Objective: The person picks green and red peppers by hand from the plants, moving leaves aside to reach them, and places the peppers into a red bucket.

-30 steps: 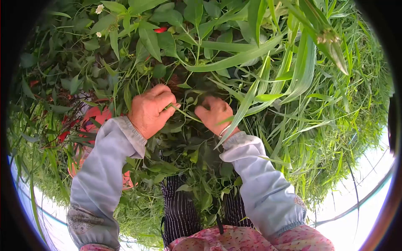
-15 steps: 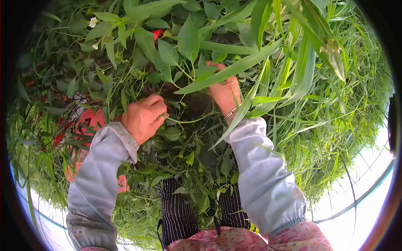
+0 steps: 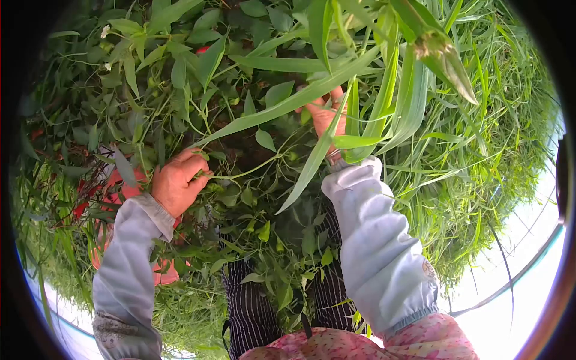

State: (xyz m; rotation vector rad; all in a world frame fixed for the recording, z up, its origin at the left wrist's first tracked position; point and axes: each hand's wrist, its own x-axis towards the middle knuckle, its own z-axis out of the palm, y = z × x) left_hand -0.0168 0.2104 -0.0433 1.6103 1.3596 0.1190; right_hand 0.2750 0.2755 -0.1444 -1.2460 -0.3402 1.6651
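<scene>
My left hand point(image 3: 179, 183) is closed, its thumb and fingers pinching a thin green stem point(image 3: 249, 171) that runs right into the leafy plants. My right hand point(image 3: 326, 114) is among the foliage at upper centre, partly covered by a long grass blade point(image 3: 294, 103). Its visible fingers are apart, and I see nothing held in them. Around both hands grow broad-leaved plants. A green pepper-like fruit point(image 3: 264, 232) hangs below the stem. Something small and red point(image 3: 202, 50) shows between leaves farther up.
Red plastic-looking material point(image 3: 123, 187) lies in the plants left of my left hand. Tall grass point(image 3: 504, 150) fills the right side. A tall stalk with a dried tip point(image 3: 433, 45) leans in from the top right. Striped trouser legs point(image 3: 247, 300) stand below.
My left hand has moved left and down, drawing the stem with it. My right hand has shifted slightly right, its fingers now more spread. The leaves and grass blades have swung left.
</scene>
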